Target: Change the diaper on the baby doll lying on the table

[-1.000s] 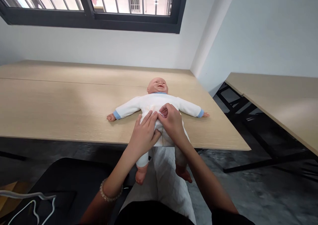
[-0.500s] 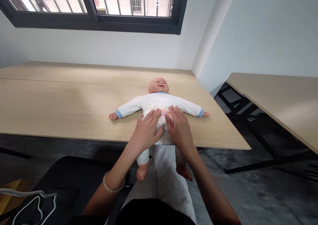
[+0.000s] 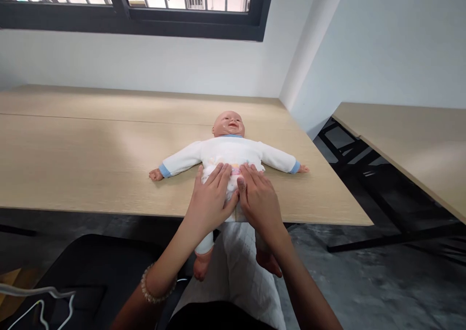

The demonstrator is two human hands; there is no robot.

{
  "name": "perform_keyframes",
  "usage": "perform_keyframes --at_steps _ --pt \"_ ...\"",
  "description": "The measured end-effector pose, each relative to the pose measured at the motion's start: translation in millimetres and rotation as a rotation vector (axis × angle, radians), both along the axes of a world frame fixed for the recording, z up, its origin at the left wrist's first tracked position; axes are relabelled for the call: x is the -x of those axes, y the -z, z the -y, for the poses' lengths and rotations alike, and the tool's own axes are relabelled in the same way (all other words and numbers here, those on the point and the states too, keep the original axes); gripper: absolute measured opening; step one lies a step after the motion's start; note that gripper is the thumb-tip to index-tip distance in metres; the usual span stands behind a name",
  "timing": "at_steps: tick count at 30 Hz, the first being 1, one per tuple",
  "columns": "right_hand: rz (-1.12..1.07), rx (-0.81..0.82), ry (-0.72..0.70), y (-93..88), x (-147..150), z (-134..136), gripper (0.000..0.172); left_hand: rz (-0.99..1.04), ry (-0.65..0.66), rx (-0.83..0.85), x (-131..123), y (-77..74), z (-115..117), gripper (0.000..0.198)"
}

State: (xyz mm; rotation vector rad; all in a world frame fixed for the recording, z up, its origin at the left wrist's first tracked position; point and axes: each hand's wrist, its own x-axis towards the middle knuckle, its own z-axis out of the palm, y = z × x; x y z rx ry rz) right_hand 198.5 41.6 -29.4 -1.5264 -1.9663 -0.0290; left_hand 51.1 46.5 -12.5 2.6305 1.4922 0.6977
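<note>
A baby doll [image 3: 233, 150] lies on its back on the wooden table [image 3: 91, 165], head away from me, arms spread wide. It wears a white top with blue cuffs and collar. Its lower legs hang over the front edge. My left hand [image 3: 211, 194] rests flat on the left side of its belly, fingers stretched forward. On the other side, my right hand [image 3: 259, 194] lies the same way, fingers extended and thumb close to the left thumb. Between them shows part of a coloured print on the clothing. The doll's hips are mostly hidden under my hands.
A second table [image 3: 407, 140] stands to the right beyond a gap. At the lower left is a black chair [image 3: 109, 257], with white cables [image 3: 43, 293] near it. A dark-framed window [image 3: 196, 24] is in the wall behind the table.
The view has shifted a little with my head. Both hands stay on the doll's belly, with the fingertips slightly lower on it. The doll lies as before.
</note>
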Motion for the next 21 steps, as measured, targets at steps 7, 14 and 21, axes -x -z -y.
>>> perform_keyframes --at_steps 7,14,21 --pt "0.006 -0.005 0.019 2.0 3.1 -2.4 0.057 0.015 0.001 -0.013 -0.4 3.0 -2.3 0.053" --pt "-0.119 -0.056 -0.037 -2.4 -5.0 0.5 0.060 0.224 0.042 -0.033 7.0 9.3 0.8 0.052" --pt "-0.158 -0.012 -0.031 -6.0 -8.7 0.0 0.058 0.465 0.081 0.100 18.7 8.3 -1.0 0.061"
